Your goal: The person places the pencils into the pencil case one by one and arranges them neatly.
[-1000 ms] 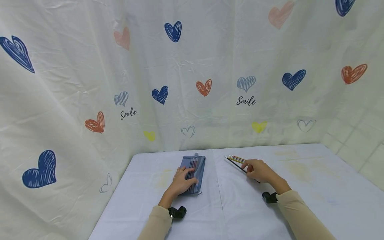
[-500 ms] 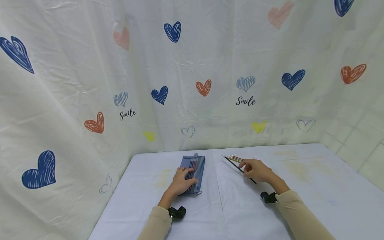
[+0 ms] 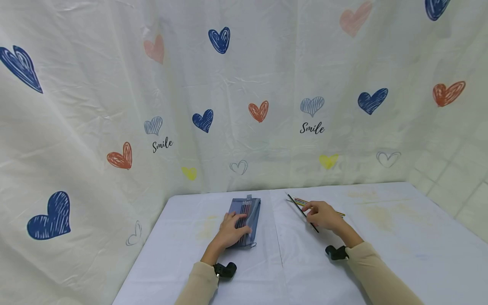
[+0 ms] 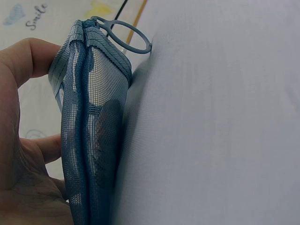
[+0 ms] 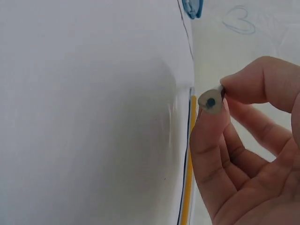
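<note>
Slantwise, the dark pencil [image 3: 297, 206] points toward the frame's upper left, pinched by the right hand [image 3: 322, 214] at lower right; leftward, at lower centre, the mesh case [image 3: 253, 215] lies lengthwise under the left hand [image 3: 228, 231], fingers spread.

Head view's pretty decent tbh: soft, even light, kinda greyish, with a gentle sheen on the creases of the curtain [image 3: 267, 67]. Shadows are faint; the clearest is a soft smear on the counter [image 3: 305, 275] alongside the right sleeve [image 3: 381, 275]. It's a wide lens though, so the blue heart [image 3: 23, 70] at the left edge looks stretched and slanted. Left wrist view is way dimmer: the left grip [image 4: 14, 154] is in shade, but the mesh on the pouch [image 4: 75, 140] comes out crisp. Right wrist's murky too, with a broad, fuzzy-edged shadow across the counter.
</note>
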`<state>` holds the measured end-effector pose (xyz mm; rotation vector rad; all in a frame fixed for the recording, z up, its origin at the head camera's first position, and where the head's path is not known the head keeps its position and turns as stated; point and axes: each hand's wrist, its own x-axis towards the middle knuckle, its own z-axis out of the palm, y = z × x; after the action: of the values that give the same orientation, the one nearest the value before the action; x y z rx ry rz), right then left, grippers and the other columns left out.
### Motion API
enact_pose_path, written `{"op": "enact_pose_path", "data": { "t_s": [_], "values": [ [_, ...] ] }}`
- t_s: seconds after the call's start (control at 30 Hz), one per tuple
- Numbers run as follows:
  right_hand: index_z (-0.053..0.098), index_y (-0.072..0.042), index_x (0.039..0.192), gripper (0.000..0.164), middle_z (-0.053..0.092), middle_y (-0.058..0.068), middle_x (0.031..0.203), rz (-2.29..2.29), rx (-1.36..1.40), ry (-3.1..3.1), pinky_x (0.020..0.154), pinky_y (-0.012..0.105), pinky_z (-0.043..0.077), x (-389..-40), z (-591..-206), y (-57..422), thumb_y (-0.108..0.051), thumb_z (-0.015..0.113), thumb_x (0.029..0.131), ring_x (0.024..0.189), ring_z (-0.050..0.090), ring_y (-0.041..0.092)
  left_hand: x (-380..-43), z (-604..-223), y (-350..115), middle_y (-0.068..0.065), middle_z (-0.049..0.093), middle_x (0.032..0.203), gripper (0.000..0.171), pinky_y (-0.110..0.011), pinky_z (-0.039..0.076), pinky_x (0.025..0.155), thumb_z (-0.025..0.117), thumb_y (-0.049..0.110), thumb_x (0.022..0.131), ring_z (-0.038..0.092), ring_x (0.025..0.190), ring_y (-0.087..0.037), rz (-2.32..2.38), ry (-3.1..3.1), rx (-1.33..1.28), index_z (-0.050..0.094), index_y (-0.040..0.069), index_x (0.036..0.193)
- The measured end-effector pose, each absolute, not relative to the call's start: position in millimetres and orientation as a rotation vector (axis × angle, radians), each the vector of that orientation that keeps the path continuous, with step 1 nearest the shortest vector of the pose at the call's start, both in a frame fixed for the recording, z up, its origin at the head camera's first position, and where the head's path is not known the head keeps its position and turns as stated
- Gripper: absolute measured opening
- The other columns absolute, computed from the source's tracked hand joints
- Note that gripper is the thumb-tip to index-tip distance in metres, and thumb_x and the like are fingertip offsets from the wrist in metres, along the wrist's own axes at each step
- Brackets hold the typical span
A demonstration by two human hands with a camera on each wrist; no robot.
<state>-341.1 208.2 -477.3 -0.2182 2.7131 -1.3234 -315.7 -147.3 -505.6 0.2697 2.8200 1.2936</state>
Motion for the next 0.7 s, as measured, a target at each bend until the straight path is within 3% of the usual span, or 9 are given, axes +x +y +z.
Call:
{"op": "enact_pose_path", "data": {
  "t_s": [0.7],
  "values": [
    [0.064, -0.001, 0.127, 0.038, 0.068, 0.012, 0.1, -1.474, 0.065, 2.641, 0.068, 0.031, 0.058, -337.9, -469.1, 198.0, -0.008, 0.067, 0.09, 0.08, 0.065, 0.019, -314.2, -503.4, -146.5, -0.021, 0.028, 0.167, 0.068, -0.081, 0.018, 0.112, 0.071, 0.042, 0.083, 0.009, 0.157, -0.05, 1.298, 2.811, 0.262, 0.057, 0.02, 0.145]
  ]
}}
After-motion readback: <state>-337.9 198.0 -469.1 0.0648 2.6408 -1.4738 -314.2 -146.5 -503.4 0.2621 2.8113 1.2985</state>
